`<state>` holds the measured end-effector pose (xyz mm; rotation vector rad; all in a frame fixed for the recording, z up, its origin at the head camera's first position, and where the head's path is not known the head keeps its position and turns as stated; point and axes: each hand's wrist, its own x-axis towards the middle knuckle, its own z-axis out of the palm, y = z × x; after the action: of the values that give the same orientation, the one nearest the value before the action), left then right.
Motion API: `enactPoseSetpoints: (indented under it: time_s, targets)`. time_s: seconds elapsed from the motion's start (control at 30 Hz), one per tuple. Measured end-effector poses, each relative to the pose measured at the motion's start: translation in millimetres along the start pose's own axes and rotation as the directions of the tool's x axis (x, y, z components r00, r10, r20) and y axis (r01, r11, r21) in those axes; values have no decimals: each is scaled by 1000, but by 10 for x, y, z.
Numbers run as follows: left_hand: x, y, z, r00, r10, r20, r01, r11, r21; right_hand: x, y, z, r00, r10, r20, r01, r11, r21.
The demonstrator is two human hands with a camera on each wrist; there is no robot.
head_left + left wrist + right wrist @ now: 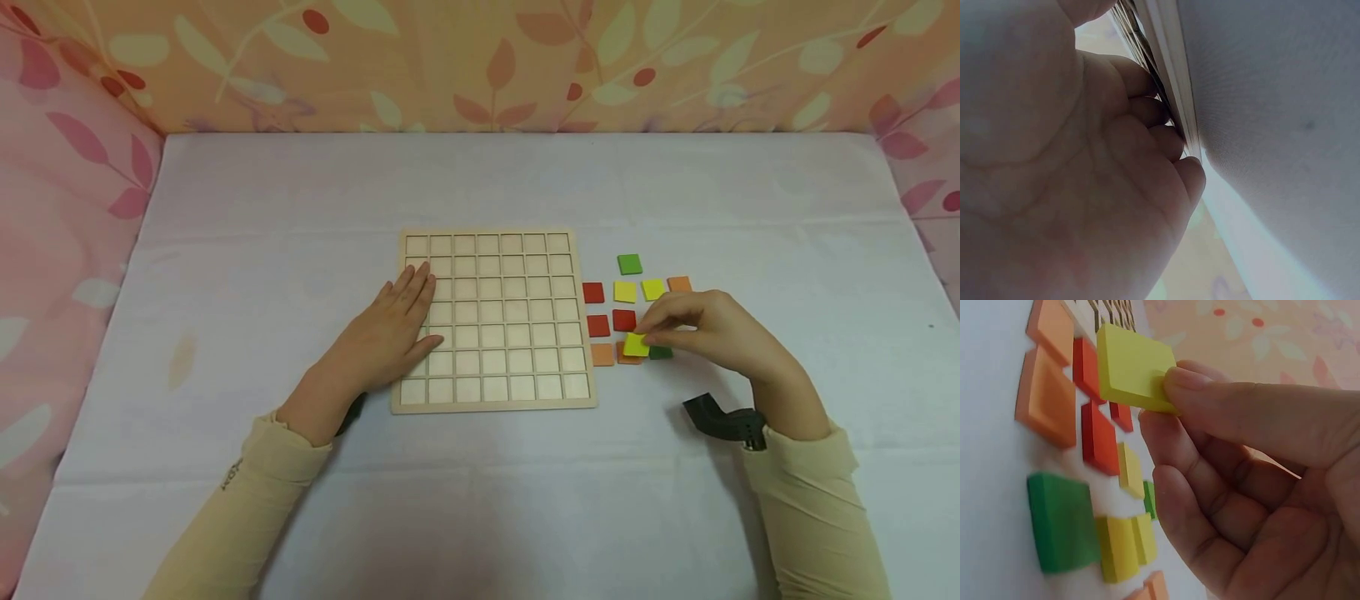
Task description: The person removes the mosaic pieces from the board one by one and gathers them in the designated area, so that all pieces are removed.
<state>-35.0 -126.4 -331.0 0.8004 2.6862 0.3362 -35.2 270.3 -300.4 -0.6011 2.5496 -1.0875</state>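
A thin yellow square tile (636, 345) is pinched between thumb and fingers of my right hand (708, 333). In the right wrist view the yellow tile (1132, 367) is held up above the loose tiles, its face tilted. Flat over the left side of a wooden grid board (494, 406) lies my left hand (386, 329), fingers stretched out and thumb spread. The left wrist view has its fingertips right at the edge of the board (1175, 69). In the head view, the board's grid cells that show hold no tiles.
Right of the board lie red (597, 326), orange (602, 355) and yellow tiles (625, 291), a light green tile (630, 264) and a dark green tile (661, 353). A white cloth (480, 492) covers the table. Floral curtains (450, 67) stand behind and at both sides.
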Motion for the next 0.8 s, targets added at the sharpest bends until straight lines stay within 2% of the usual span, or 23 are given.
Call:
enactPoseSetpoints:
  time_s: [0.3,0.47,0.63,0.8]
  targets:
    - [-5,7,-7,1000,0,-8,0,1000,9,-40,115,-94,998,55,-11,-55,998,15]
    - [-5,10,-7,1000,-3,-9,3,1000,6,-84,180,-171,996,90,8,-90,996,11]
    - [4,8,-2,1000,-7,-4,7,1000,7,-139,262,-246,994,105,24,-107,992,61]
    - [6,12,-6,1000,-6,-2,6,1000,4,-179,350,-304,994,104,34,-105,993,49]
